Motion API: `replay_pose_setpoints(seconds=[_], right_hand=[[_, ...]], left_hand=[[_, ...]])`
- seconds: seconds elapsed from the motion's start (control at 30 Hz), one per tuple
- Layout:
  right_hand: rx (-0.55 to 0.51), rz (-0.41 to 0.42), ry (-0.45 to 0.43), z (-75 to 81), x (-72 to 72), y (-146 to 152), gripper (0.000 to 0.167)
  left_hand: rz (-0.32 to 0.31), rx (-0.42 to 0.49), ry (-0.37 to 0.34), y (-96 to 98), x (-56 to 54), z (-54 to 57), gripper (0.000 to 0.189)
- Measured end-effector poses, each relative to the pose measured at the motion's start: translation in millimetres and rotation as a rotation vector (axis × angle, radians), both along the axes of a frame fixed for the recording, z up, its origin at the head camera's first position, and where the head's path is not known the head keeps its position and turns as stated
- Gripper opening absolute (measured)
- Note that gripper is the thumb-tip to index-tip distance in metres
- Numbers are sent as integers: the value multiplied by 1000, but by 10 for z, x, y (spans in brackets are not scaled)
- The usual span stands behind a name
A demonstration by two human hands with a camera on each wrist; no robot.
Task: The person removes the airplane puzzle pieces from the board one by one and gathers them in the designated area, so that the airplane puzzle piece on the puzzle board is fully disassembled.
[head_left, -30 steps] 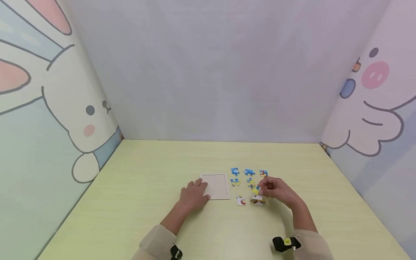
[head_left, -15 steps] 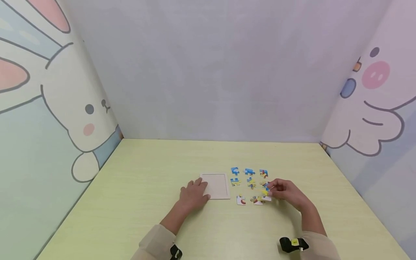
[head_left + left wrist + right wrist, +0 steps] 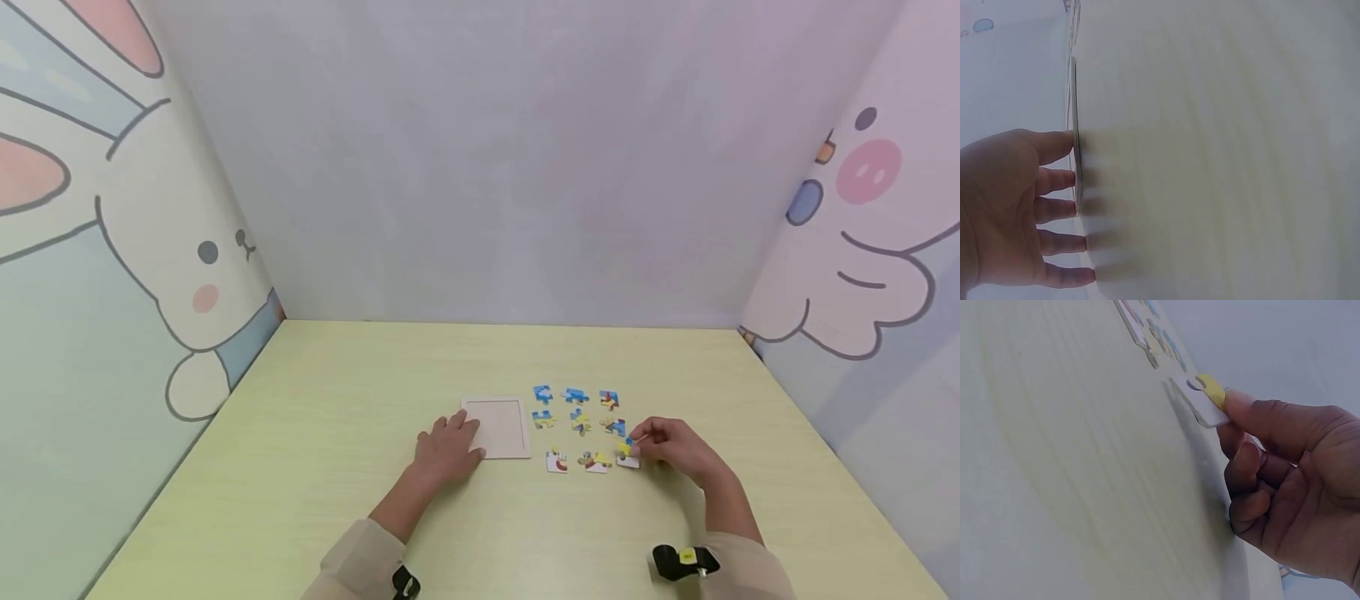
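My right hand (image 3: 675,448) pinches a white, yellow and blue jigsaw piece (image 3: 1205,403) between thumb and fingers. In the right wrist view that piece is tilted, close over the table, with a shadow beneath it. My left hand (image 3: 446,450) lies with fingers spread at the left side of a square puzzle tray (image 3: 527,429); in the left wrist view the thumb and some fingertips touch the tray's edge (image 3: 1075,94). To the tray's right, loose jigsaw pieces stand in rows, among them a bottom-row piece (image 3: 595,462) and a blue top-row piece (image 3: 575,396).
The pale wooden table (image 3: 360,375) runs back to a plain grey wall (image 3: 480,167). Side panels carry a cartoon rabbit (image 3: 172,250) on the left and a cartoon pig (image 3: 862,233) on the right. A black device (image 3: 684,562) is strapped at the right sleeve.
My right hand has moved to the right with the jigsaw piece, from over the bottom-row middle piece to the row's right end. The left hand and tray stay put.
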State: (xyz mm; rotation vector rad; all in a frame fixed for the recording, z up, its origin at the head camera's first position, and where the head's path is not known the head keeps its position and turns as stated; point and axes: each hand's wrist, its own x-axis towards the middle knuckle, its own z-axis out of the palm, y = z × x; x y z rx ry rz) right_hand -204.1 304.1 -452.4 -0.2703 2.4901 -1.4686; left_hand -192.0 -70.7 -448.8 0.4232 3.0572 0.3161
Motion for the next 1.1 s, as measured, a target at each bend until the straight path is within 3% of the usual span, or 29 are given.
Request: replay_pose_setpoints(seconds=[0.23,0.47,0.93,1.1], right_hand=[[57,-23,20,-34,-9,-60,15],[94,-98,28,-48,-7,-136,12],[102,-145,15,-94,31,-176,12],[87,-150,12,-83,64,-184,16]], left_hand=[[-16,-14,0,-13,20,-20,45],[-10,-1,13,-32,14,9,45],[-17,15,-3,-48,32,21,43],[-18,58,-28,-81,22,-11,44]])
